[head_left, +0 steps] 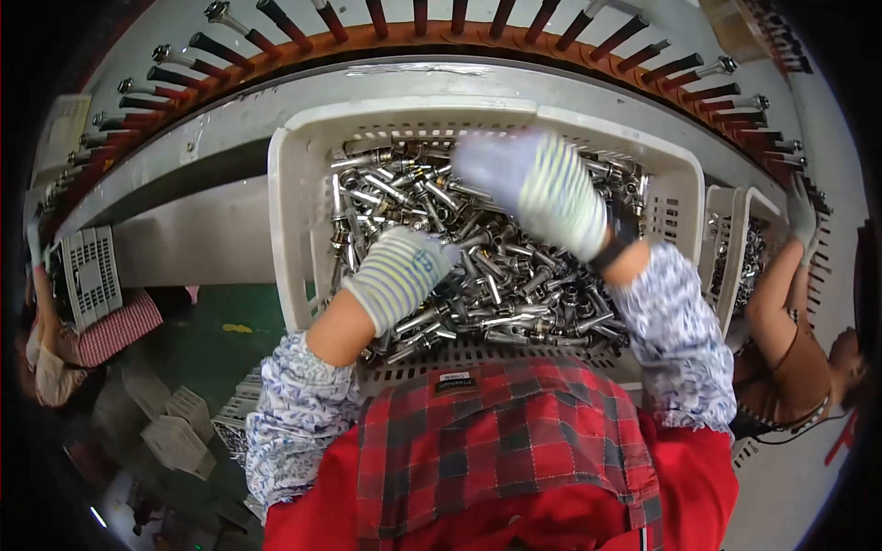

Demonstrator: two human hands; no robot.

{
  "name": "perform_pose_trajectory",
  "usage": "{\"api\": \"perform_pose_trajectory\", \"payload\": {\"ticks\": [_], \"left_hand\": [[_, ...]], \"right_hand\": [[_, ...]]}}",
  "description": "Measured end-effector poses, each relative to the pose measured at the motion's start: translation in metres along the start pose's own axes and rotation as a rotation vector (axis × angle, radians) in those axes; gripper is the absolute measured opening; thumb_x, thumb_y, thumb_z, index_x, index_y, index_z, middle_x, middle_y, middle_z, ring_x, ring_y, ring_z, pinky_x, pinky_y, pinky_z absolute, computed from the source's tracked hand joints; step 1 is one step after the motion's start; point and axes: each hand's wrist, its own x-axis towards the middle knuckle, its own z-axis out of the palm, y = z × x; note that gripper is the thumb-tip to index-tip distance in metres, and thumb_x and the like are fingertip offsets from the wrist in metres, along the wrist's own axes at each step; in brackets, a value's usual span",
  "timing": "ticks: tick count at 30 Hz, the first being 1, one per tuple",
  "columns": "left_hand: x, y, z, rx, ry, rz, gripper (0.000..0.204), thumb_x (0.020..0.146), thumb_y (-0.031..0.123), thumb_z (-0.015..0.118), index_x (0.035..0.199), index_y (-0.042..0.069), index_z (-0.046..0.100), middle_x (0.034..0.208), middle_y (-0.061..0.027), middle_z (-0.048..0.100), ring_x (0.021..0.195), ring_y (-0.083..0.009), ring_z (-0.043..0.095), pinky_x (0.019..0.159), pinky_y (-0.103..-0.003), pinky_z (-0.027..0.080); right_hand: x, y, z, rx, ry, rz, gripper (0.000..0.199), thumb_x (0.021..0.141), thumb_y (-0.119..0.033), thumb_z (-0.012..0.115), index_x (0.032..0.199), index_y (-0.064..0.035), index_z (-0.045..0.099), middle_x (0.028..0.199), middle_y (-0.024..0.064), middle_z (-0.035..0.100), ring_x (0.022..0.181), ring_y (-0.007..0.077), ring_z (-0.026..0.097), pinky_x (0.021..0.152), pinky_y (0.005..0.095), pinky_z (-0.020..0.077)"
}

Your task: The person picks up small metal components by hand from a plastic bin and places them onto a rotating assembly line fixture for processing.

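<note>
two gloved hands in a crate of metal fittings

both hands wear striped knit gloves and work inside a white plastic crate (299,230) that sits right in front of the person, against the red plaid apron (496,450). the crate is heaped with small silvery metal fittings (514,285), lying every which way.

the left hand (400,275) is down on the pile near the crate's near-left part, fingers curled into the fittings. it touches them, but whether it has closed around any one piece i cannot tell, since the glove hides the fingertips.

the right hand (542,184) is raised above the far-middle of the heap and is blurred. its fingers look loosely spread, and i cannot tell if anything is in its grasp.

beyond the crate runs a curved grey rail (230,119) with an orange ring of dark red pegs (175,78), some capped with metal pieces. a second white crate (726,239) with similar parts stands just to the right, where another person's gloved hand (801,213) reaches up. more crates (92,271) sit at the left.
</note>
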Motion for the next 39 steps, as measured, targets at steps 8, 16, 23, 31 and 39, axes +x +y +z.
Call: {"api": "perform_pose_trajectory", "payload": {"ticks": [8,16,23,31,39], "left_hand": [[0.004,0.075,0.013,0.129,0.153,0.126,0.022,0.088,0.026,0.053,0.087,0.009,0.066,0.083,-0.0083,0.063,0.079,-0.0231,0.061,0.072,-0.038,0.046],[0.020,0.156,-0.017,0.142,0.136,0.067,0.020,0.086,0.022,0.053,0.092,0.007,0.064,0.090,-0.0117,0.062,0.086,-0.0273,0.060,0.072,-0.041,0.045],[0.018,0.178,-0.125,-1.120,0.142,-0.032,0.035,0.092,0.031,0.056,0.108,0.001,0.055,0.087,-0.0106,0.067,0.078,-0.0200,0.064,0.071,-0.030,0.051],[0.144,0.087,-0.261,-1.360,1.163,0.128,0.027,0.090,0.012,0.059,0.114,0.001,0.054,0.105,-0.0130,0.064,0.102,-0.0213,0.061,0.093,-0.035,0.048],[0.230,-0.069,-0.237,-1.332,1.337,-0.078,0.019,0.089,0.004,0.058,0.108,0.002,0.057,0.107,-0.0121,0.065,0.101,-0.0211,0.062,0.093,-0.033,0.047]], "right_hand": [[-0.099,-0.069,-0.033,0.089,-0.388,-0.082,0.029,0.082,-0.013,0.053,0.111,-0.0145,0.053,0.128,0.0127,0.050,0.104,0.0265,0.056,0.081,0.0366,0.0485],[-0.138,-0.088,-0.124,-0.098,-0.625,0.119,0.013,0.083,-0.014,0.054,0.090,-0.0071,0.062,0.079,0.0082,0.062,0.072,0.0248,0.063,0.057,0.0373,0.0504],[-0.185,-0.062,-0.149,-0.067,-0.699,0.291,0.019,0.085,-0.013,0.051,0.095,-0.0038,0.064,0.074,0.0105,0.063,0.065,0.0253,0.063,0.049,0.0400,0.0460],[-0.193,-0.012,-0.175,0.331,-0.408,0.537,0.026,0.081,-0.019,0.058,0.104,-0.0063,0.057,0.088,0.0126,0.062,0.082,0.0295,0.063,0.070,0.0443,0.0472],[-0.169,0.099,-0.216,0.884,0.328,0.926,0.036,0.082,-0.014,0.059,0.117,-0.0083,0.056,0.101,0.0102,0.065,0.092,0.0235,0.064,0.081,0.0344,0.0511]]}}
